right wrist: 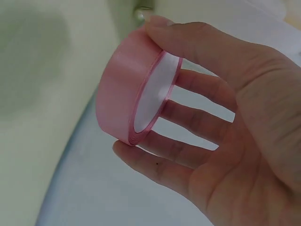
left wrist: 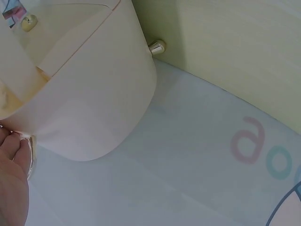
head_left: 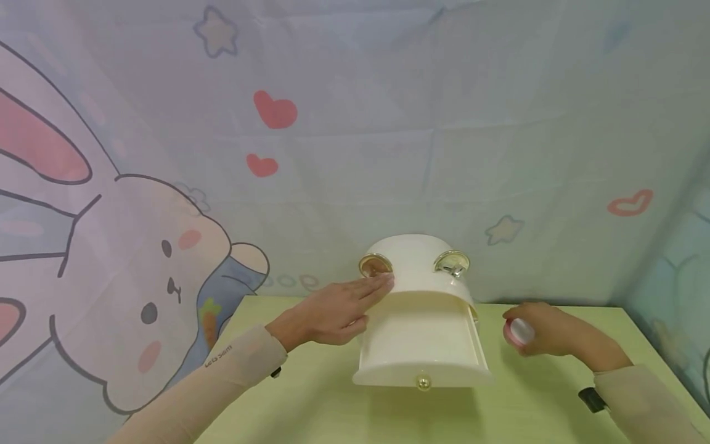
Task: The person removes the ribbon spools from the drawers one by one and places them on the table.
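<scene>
A white box shaped like an alarm clock (head_left: 413, 262), with two gold bells on top, stands at the table's back edge. Its drawer (head_left: 418, 336) is pulled out toward me, a round gold knob (head_left: 424, 382) on its front. With fingers extended, my left hand (head_left: 338, 308) touches the top of the box beside the left bell (head_left: 376, 264); in the left wrist view only part of that hand (left wrist: 14, 174) shows. To the right of the drawer, my right hand (head_left: 546, 330) grips a roll of pink ribbon (right wrist: 124, 89) between thumb and fingers, held above the table.
The light green table (head_left: 532, 401) ends at a cloth backdrop (head_left: 355, 154) printed with a rabbit, hearts and stars. Small gold feet, one (left wrist: 157, 47) seen in the left wrist view, stick out from the box.
</scene>
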The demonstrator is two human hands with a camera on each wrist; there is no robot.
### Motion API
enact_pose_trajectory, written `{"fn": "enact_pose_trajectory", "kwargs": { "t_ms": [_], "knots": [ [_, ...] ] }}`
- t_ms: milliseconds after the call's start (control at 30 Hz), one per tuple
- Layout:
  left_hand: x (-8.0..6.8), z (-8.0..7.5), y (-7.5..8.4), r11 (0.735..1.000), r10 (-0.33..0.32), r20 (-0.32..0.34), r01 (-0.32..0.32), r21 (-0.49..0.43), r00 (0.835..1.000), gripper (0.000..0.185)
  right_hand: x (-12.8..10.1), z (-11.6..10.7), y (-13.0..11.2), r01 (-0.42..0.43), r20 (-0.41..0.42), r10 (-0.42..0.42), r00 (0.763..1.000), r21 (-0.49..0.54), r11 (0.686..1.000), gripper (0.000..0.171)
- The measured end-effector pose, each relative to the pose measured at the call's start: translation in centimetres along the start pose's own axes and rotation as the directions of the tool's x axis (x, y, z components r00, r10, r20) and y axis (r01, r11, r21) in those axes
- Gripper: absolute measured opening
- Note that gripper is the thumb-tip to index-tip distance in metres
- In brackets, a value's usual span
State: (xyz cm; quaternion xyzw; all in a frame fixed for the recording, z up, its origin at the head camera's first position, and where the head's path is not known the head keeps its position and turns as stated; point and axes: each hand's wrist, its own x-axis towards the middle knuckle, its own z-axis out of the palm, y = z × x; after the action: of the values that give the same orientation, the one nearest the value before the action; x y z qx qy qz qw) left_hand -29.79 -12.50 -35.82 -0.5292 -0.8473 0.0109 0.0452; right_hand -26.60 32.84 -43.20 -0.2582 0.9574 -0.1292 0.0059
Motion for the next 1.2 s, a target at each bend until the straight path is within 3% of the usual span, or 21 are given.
{"fn": "enact_pose_trajectory", "kwargs": {
  "t_ms": [467, 900, 1200],
  "knots": [
    [-0.1, 0.2, 0.0, 1.0, -0.005, -0.009, 0.005, 0.01, 1.0, 0.067, 0.9, 3.9, 3.8, -0.057, -0.009, 0.057, 0.998, 0.048, 0.997, 0.063],
    [-0.1, 0.5, 0.0, 1.0, -0.006, -0.017, 0.006, 0.004, 1.0, 0.068, 0.5, 5.2, 6.4, -0.191, 0.067, 0.187, 0.98, 0.052, 0.98, 0.065],
    [-0.1, 0.5, 0.0, 1.0, -0.011, -0.025, 0.011, -0.011, 1.0, 0.068, 0.3, 6.0, 7.1, -0.189, 0.075, 0.183, 0.98, 0.085, 0.978, 0.064]
  ]
}}
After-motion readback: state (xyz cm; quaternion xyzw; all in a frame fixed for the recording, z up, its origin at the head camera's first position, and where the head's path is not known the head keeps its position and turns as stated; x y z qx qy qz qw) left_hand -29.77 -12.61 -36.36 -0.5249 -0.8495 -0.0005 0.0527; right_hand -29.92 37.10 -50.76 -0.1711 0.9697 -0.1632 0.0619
